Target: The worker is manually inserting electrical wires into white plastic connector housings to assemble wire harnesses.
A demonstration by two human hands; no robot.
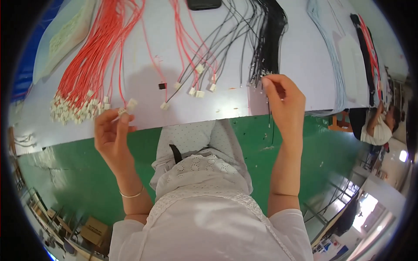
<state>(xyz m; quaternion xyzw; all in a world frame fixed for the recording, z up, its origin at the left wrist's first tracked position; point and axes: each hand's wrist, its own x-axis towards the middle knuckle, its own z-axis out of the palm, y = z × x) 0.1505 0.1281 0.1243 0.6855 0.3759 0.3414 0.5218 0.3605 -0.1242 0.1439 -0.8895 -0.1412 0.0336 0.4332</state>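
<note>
Near the table's front edge at left, my left hand (pixel 114 135) is closed in a pinch on a small white connector (pixel 123 112). Just beside its fingertips is another white connector (pixel 131 103), with a red wire running up from it. A thick bundle of red wires (pixel 93 56) fans out further left, its ends crowded with white connectors (pixel 74 106). My right hand (pixel 285 102) pinches at the metal-tipped ends of a bundle of black wires (pixel 271 39). A black wire (pixel 269 111) hangs below those fingers, past the table edge. Exactly which wire ends the fingertips grip is hidden.
Between my hands lie several red and black wires joined to white connectors (pixel 200 94), plus a small black block (pixel 162 86). A bag of pale small parts (pixel 65 37) sits far left. Light blue wires (pixel 333 56) lie right. Another person (pixel 379 126) sits at far right.
</note>
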